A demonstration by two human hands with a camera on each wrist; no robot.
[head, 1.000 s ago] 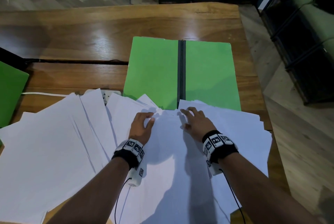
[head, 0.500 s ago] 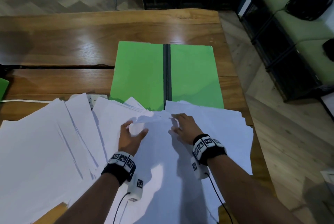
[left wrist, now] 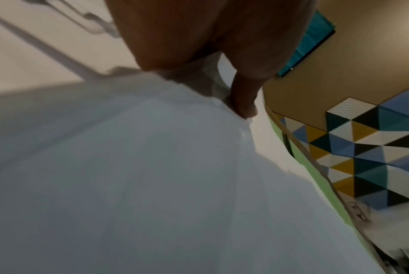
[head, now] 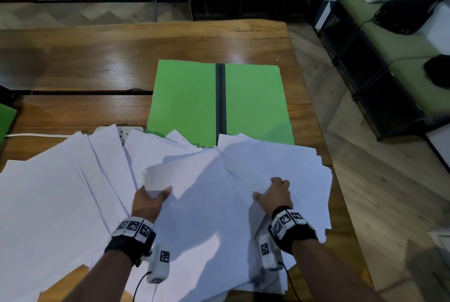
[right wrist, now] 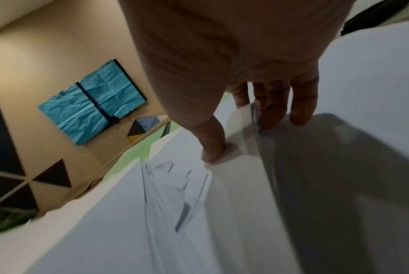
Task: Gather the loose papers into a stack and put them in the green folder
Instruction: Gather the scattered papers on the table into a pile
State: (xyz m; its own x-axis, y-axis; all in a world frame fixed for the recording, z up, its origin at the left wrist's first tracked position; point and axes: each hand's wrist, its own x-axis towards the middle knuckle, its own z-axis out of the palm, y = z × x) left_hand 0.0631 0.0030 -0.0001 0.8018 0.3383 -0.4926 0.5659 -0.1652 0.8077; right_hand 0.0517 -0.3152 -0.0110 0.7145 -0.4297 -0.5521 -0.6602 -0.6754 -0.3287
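Observation:
Loose white papers [head: 60,204] lie fanned over the near half of the wooden table [head: 97,58]. Beyond them the green folder [head: 185,102] lies open and flat, and paper corners overlap its near edge. My left hand [head: 155,193] pinches the near edge of a raised sheet [head: 194,172], with the thumb [left wrist: 243,103] on top of the paper [left wrist: 151,166]. My right hand [head: 270,188] grips the edge of several sheets [head: 280,163] on the right. In the right wrist view the thumb [right wrist: 212,148] lies on one side of the sheets [right wrist: 245,213] and the fingers [right wrist: 301,111] on the other.
A white power strip [head: 126,131] with its cable [head: 36,135] pokes out from under the papers at the left. Another green folder [head: 7,119] shows at the left edge. The table's right edge [head: 326,155] runs close to the papers, and benches [head: 389,46] with black bags stand beyond.
Both hands have drawn back towards me and apart from the middle of the pile. Each now holds paper edges, and the middle sheets have lifted.

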